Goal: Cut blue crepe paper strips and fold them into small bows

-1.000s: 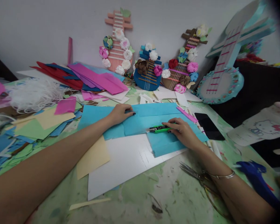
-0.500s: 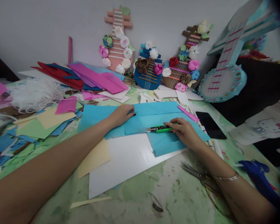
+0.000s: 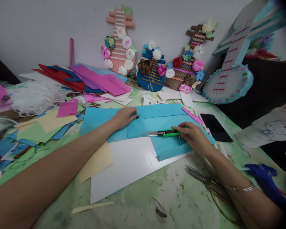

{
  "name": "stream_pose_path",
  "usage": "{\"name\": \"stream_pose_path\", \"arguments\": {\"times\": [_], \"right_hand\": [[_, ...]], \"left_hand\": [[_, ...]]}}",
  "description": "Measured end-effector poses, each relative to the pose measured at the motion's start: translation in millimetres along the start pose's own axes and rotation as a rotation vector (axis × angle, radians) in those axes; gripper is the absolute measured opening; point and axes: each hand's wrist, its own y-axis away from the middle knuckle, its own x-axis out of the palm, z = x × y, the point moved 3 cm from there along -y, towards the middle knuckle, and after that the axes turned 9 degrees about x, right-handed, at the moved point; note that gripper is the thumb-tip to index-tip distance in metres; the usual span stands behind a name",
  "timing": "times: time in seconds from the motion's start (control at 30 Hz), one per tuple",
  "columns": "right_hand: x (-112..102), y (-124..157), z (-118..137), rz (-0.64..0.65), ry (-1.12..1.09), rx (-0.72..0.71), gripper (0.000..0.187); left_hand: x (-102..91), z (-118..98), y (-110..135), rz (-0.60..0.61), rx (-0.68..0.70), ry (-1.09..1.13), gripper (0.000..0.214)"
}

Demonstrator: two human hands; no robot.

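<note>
Pinching a green cutter (image 3: pixel 169 133) in my right hand (image 3: pixel 193 136), blade (image 3: pixel 153 134) over blue paper (image 3: pixel 157 122) atop white board (image 3: pixel 124 167), left hand (image 3: pixel 124 117) on the paper, fingers bent, whether gripping I cannot tell.

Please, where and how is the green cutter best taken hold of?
Probably by its green handle, coming from the right. The cutter lies sideways, its bare blade pointing left, so the handle end looks safer and offers a longer, thicker part. The right hand has its fingers on that end.
</note>
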Motion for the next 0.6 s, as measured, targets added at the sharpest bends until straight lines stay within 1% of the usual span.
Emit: {"name": "stream_pose_path", "arguments": {"times": [0.27, 0.6], "right_hand": [[-0.9, -0.2, 5.1, 0.029, -0.01, 0.028, 0.043], [-0.5, 1.0, 18.0, 0.016, -0.012, 0.048, 0.041]], "left_hand": [[0.8, 1.9, -0.5, -0.017, 0.017, -0.007, 0.014], [1.7, 3.0, 0.1, -0.033, 0.021, -0.011, 0.013]]}}
